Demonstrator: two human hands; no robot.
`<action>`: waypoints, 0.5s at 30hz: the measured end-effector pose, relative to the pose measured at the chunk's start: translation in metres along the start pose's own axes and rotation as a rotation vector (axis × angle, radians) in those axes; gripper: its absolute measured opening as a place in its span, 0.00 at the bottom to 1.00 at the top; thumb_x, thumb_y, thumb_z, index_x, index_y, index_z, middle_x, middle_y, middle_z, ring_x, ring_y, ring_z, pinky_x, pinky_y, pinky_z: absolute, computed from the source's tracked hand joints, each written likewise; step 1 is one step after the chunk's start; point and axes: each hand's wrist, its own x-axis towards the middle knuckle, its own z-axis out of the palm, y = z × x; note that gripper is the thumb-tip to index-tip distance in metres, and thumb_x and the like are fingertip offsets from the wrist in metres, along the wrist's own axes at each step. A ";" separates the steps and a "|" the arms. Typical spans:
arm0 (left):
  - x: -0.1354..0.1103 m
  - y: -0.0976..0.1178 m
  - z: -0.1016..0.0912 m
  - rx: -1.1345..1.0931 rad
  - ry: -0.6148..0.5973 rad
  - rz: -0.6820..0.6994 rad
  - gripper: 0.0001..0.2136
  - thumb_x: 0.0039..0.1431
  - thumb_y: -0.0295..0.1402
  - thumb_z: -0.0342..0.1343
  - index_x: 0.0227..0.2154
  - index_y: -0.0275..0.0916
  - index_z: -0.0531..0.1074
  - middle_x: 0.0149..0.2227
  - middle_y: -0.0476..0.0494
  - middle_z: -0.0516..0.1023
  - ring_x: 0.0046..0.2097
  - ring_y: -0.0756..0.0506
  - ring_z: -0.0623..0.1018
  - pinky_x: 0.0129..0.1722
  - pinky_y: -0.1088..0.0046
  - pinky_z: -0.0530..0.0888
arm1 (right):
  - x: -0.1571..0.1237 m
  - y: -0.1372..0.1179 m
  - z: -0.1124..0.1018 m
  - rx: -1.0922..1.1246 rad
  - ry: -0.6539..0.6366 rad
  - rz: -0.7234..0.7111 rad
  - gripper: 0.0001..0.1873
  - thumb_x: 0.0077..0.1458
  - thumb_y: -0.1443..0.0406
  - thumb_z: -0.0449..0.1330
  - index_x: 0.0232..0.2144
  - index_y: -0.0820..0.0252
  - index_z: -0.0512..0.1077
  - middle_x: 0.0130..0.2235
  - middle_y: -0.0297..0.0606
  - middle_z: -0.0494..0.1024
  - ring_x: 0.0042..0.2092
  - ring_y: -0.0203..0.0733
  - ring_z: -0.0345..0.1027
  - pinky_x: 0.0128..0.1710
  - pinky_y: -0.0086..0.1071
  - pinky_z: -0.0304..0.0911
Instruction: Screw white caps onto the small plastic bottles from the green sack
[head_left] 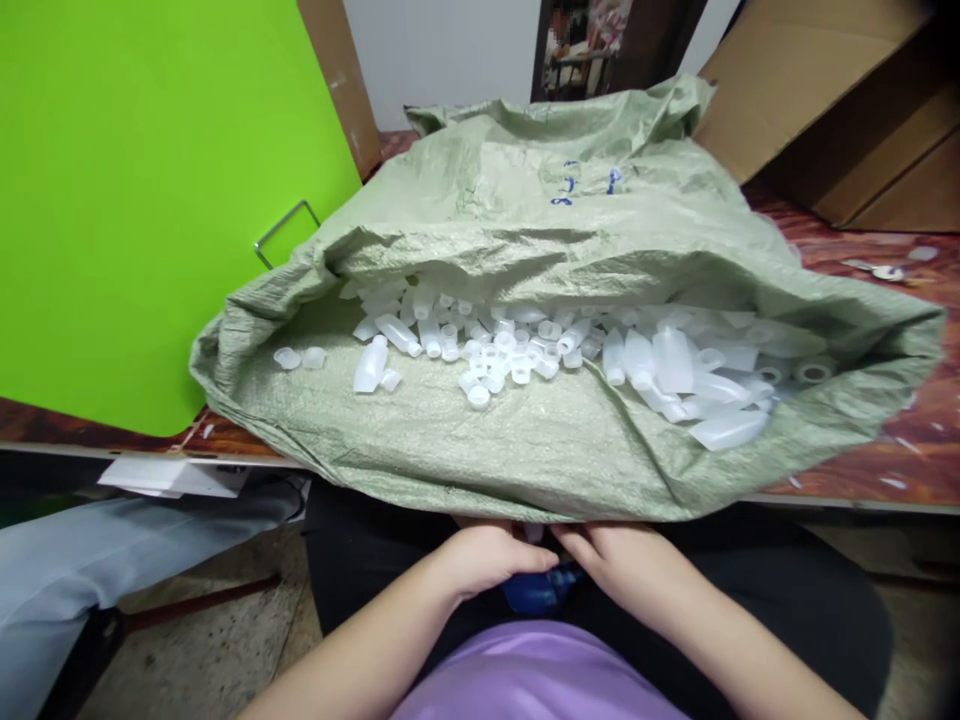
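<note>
Bottom centre, the left hand and right hand meet over a small blue object in the lap; I cannot tell whether either grips it. Directly above, inside the woven sack, translucent plastic bottles spread left to right, equally near both hands.

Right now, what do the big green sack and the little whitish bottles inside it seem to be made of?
The sack looks like woven plastic, probably polypropylene: matte pale green, with a fine crisscross weave and stiff creases. The bottles look like thin moulded plastic: milky and half see-through, smooth with a slight sheen.
</note>
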 end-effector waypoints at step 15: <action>-0.076 0.102 -0.115 0.985 1.180 0.235 0.16 0.58 0.35 0.45 0.47 0.37 0.68 0.46 0.37 0.72 0.44 0.41 0.73 0.45 0.65 0.68 | 0.099 -0.103 -0.040 -0.323 0.428 -0.023 0.12 0.57 0.57 0.51 0.36 0.61 0.64 0.34 0.45 0.73 0.32 0.48 0.70 0.25 0.33 0.59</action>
